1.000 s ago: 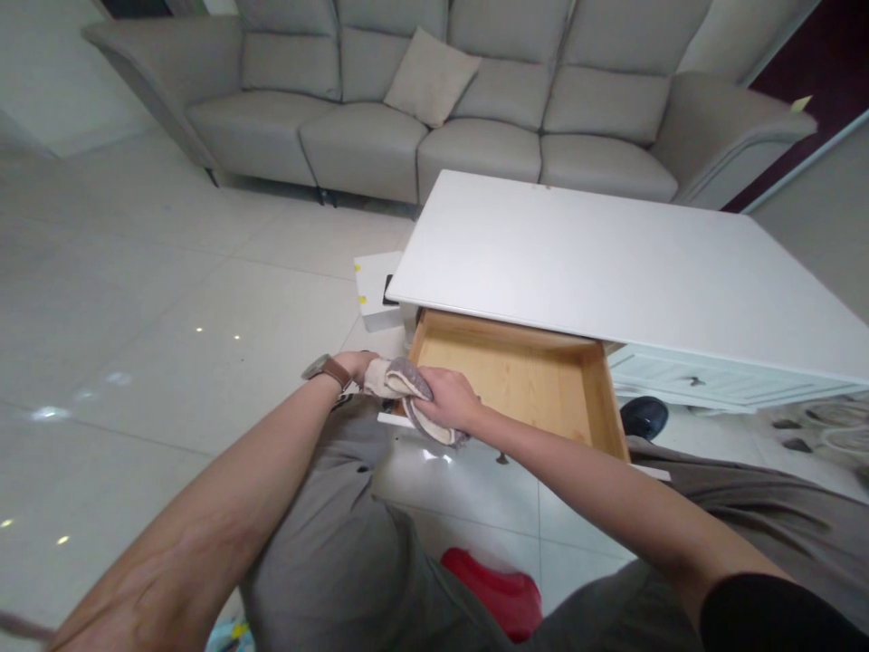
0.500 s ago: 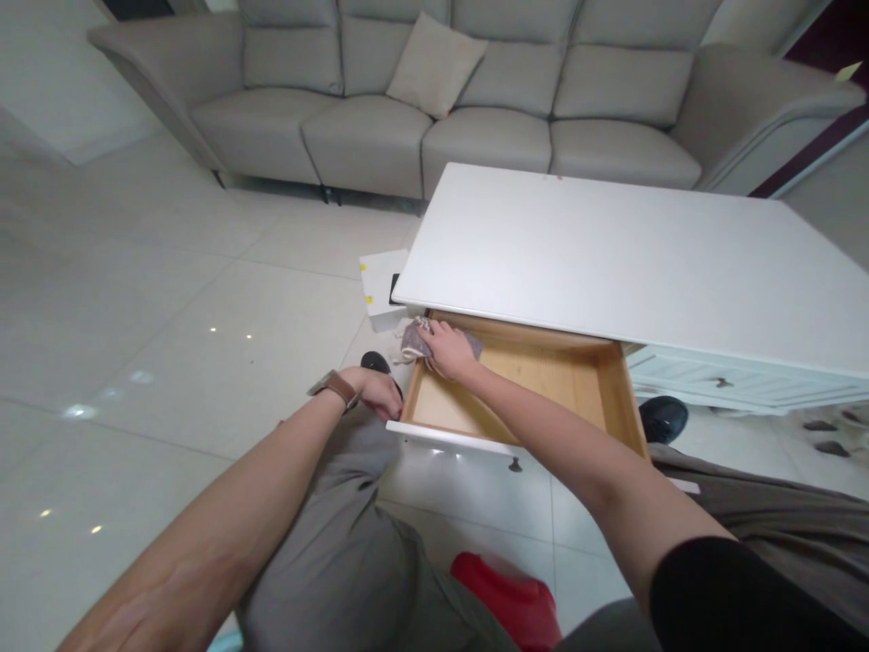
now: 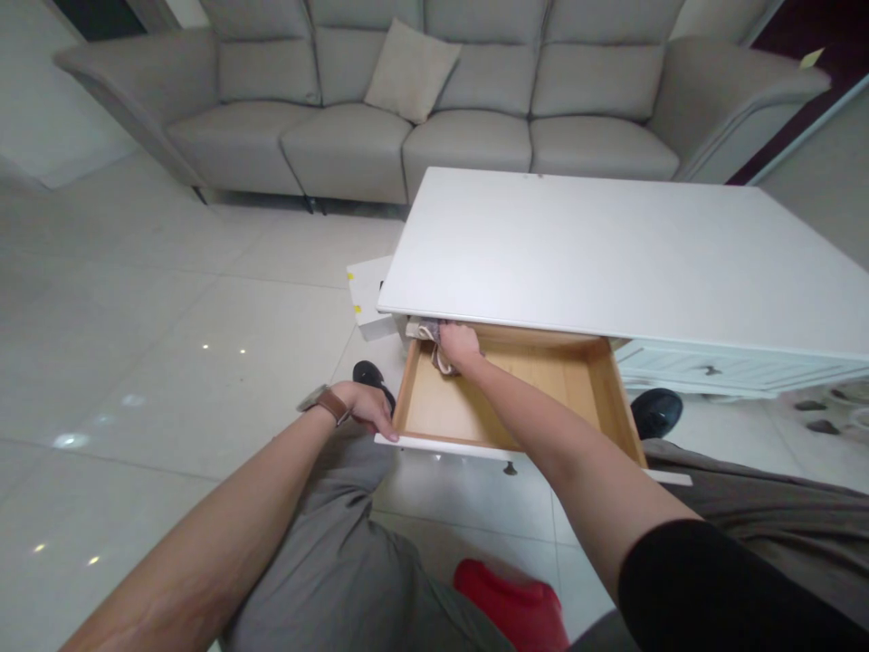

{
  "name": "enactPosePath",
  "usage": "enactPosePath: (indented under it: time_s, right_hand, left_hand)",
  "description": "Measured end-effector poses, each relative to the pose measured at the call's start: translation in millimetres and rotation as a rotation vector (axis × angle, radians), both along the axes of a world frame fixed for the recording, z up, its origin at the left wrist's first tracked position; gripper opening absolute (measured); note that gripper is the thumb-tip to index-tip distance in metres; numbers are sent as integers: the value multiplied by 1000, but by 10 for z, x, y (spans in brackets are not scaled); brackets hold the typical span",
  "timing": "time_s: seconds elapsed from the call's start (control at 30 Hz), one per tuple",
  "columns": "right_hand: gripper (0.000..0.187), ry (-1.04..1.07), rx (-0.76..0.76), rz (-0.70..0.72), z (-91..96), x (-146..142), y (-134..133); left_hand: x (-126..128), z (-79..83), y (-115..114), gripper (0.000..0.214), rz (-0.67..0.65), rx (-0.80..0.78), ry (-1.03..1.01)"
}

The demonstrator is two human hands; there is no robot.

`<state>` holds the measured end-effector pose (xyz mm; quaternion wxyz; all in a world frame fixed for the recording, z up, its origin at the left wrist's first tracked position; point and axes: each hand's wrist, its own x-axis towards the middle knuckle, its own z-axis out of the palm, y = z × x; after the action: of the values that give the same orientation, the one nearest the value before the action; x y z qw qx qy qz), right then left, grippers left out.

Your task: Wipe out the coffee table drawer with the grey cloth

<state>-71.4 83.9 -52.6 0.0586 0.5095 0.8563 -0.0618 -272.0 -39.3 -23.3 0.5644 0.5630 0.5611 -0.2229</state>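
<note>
A wooden drawer point(image 3: 597, 389) stands pulled out from under the white table point(image 3: 611, 254). My right hand point(image 3: 459, 345) reaches deep into its back left corner, under the tabletop edge, closed on a grey and beige cloth point(image 3: 429, 333) pressed against the wood. My left hand point(image 3: 370, 407), with a brown-strapped watch on the wrist, rests on the front left corner of the drawer, fingers curled over the white front edge.
A grey sofa point(image 3: 407, 109) with a cushion stands behind the table. A white box point(image 3: 367, 294) lies on the tiled floor left of the table. Black shoes point(image 3: 655, 412) and a red object point(image 3: 516, 602) sit near my knees.
My right hand carried the cloth from the drawer's front left corner to its back left corner. My left hand let go of the cloth and settled on the drawer's front corner.
</note>
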Motion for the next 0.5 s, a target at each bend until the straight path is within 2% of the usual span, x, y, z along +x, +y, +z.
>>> enactPosePath:
  time_s: [0.1, 0.2, 0.43, 0.5]
  right_hand:
    - [40, -23, 2, -27, 21, 303, 46]
    - [42, -55, 16, -89, 6, 747, 67]
    - [41, -251, 35, -304, 50, 2176, 98]
    - [43, -293, 36, -353, 114, 2524, 58]
  left_hand:
    - [6, -1, 9, 59, -5, -75, -20]
    - [13, 4, 13, 58, 6, -81, -29]
    - [57, 74, -5, 59, -8, -68, -20]
    - [70, 90, -14, 59, -28, 4, 4]
